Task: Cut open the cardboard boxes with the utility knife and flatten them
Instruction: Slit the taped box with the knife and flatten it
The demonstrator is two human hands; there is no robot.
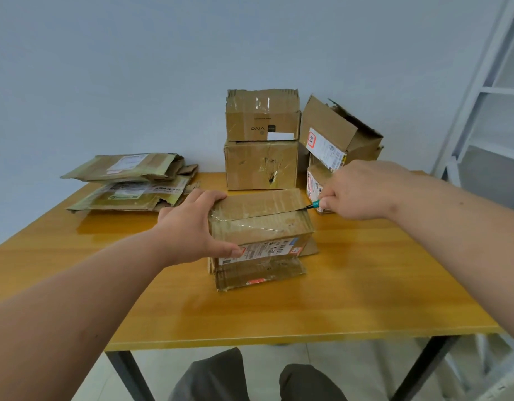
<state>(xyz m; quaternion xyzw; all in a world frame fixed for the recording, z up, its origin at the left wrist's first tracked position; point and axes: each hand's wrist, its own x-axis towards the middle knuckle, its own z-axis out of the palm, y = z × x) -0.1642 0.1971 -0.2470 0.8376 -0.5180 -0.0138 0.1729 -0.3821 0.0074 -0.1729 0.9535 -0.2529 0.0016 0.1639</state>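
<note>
A taped cardboard box (261,227) with a shipping label on its front stands in the middle of the wooden table (322,308). My left hand (192,227) grips its left end, thumb on the front label. My right hand (363,192) holds a green-handled utility knife (315,204) at the right end of the box's top seam. A dark slit runs along that seam. The blade itself is too small to make out.
Several flattened boxes (131,183) lie piled at the back left. Two boxes are stacked at the back centre (261,140), more boxes at the back right (334,134). A white metal rack (493,111) stands to the right. My knees show below the table's front edge.
</note>
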